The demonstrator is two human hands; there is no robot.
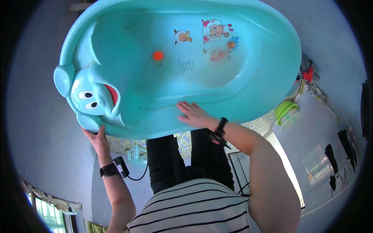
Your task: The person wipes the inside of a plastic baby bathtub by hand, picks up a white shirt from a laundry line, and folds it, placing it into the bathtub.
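A large turquoise plastic baby bathtub [180, 84] is before me, its inside facing my view. An elephant head [93, 96] with big eyes and a red mouth is moulded at its left end. My left hand [99, 141] grips the rim just below one of the elephant's ears. Flat against the tub's near inner wall, my right hand [193, 115] has its fingers spread. An orange drain plug [158, 56] sits in the tub floor. Cartoon sheep stickers [215, 30] mark the floor, one of them worn and faded.
Green and white plastic basins [285, 112] stand beyond the tub's right end. Below the tub is a light blue plastic stool [137, 154] on a patterned floor [184, 144]. A black-framed rack [240, 169] is by my right leg. A barred window [51, 214] shows at lower left.
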